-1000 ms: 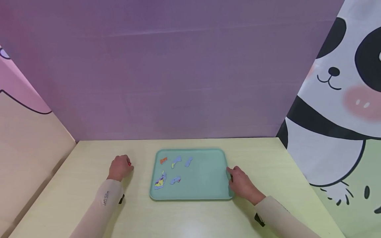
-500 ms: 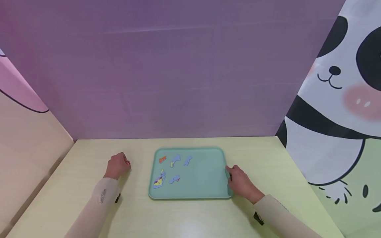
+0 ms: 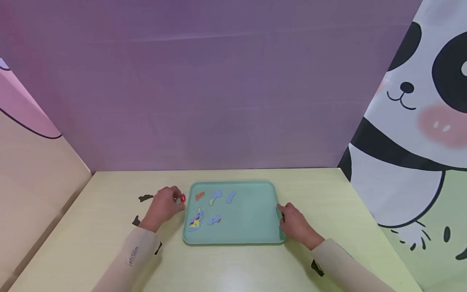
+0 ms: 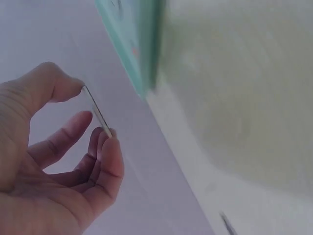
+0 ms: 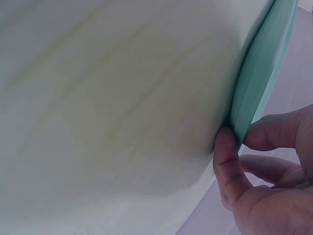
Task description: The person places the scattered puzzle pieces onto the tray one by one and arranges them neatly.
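Between thumb and fingertips, my left hand (image 3: 164, 207) pinches a thin puzzle piece (image 3: 183, 198) with red on its face, close to the left rim of a mint-green tray (image 3: 251, 215). The left wrist view shows that puzzle piece (image 4: 100, 116) edge-on, off the table. My right hand (image 3: 297, 227) grips the tray's right rim; in the right wrist view the thumb and a finger pinch the tray's edge (image 5: 252, 81). On the tray's left half lie an orange piece (image 3: 199, 196), a yellow-and-lilac piece (image 3: 196, 221) and several more lilac pieces (image 3: 230, 197).
Two dark flat pieces lie on the pale table left of the tray: one (image 3: 146, 198) behind the left hand, the other (image 3: 136, 221) beside the wrist. A purple panel (image 3: 226, 101) stands at the table's back edge, and a panda-print panel (image 3: 408, 190) at the right.
My left hand has moved right with the puzzle piece, up to the tray's left rim. The dark pieces on the table have come into view behind it. My right hand stays on the rim.
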The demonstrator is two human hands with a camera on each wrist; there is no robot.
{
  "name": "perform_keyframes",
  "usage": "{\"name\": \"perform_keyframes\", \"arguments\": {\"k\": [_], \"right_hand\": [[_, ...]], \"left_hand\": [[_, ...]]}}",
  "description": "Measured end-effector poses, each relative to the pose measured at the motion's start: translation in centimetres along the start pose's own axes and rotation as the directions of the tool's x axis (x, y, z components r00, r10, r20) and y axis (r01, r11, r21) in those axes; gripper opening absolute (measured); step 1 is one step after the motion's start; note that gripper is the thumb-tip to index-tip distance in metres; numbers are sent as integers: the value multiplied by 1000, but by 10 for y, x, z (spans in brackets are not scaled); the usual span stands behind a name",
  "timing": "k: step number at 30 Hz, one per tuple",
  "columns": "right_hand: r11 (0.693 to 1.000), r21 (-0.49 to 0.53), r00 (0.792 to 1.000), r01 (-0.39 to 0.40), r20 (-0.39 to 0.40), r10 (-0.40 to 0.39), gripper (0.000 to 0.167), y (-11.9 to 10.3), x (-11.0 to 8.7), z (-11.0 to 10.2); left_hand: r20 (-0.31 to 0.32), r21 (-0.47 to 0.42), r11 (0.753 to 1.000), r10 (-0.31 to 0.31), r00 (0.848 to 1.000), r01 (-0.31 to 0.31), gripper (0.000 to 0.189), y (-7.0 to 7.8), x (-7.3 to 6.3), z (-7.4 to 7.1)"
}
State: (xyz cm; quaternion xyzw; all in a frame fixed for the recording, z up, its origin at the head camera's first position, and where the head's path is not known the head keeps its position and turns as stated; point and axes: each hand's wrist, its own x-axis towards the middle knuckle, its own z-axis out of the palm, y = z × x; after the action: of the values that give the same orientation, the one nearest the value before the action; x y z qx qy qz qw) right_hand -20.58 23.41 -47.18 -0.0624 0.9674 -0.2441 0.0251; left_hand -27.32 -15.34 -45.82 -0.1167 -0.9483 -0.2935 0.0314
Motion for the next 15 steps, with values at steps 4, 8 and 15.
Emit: {"name": "perform_keyframes", "arguments": {"k": [4,8,15], "right_hand": [[1000,2,1000,-3,0,3,47,1,-1,-1],[1000,7,1000,-6,-6,6,47,1,-1,-2],[999,30,1000,9,0,-10,46,1,-1,-3]], "left_hand": [[76,-13,996,94,993,-93,17,32,-4,19],[129,-13,965,262,957,-262,11,63,-3,45],[173,41,961,262,950,-272,21,98,3,78]]}}
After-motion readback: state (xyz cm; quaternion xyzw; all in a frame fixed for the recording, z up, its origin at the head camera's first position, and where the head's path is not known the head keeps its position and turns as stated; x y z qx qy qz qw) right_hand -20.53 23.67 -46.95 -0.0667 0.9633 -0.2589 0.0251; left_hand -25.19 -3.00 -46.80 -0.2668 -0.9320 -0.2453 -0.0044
